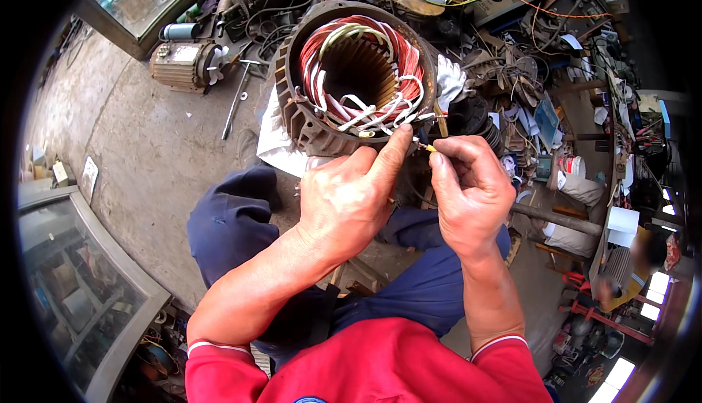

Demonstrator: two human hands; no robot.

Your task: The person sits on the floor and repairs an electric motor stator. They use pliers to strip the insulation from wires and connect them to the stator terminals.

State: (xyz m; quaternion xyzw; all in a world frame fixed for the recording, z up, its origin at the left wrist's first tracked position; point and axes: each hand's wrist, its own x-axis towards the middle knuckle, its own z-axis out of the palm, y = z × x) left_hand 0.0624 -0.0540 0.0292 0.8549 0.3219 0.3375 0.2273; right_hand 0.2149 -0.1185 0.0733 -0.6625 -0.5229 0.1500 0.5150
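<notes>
A motor stator (pixel 296 121) in a rusty ribbed housing stands before me, wound with red wire (pixel 406 63) and white sleeved leads (pixel 351 114). My left hand (pixel 344 198) is at its near rim, index finger stretched to the lead ends, other fingers curled; what they hold, if anything, is hidden. My right hand (pixel 472 194) pinches a small yellow piece (pixel 431 148) between thumb and forefinger, just right of my left fingertip, beside a thin lead end. A white cloth (pixel 278 154) lies under the housing.
A small motor (pixel 183 65) and metal rod (pixel 234 107) lie at left on the concrete floor. A glass-paned frame (pixel 128 279) is lower left. Tangled cables and scrap (pixel 497 44) crowd the back and right. A person in a yellow sleeve (pixel 618 293) is at far right.
</notes>
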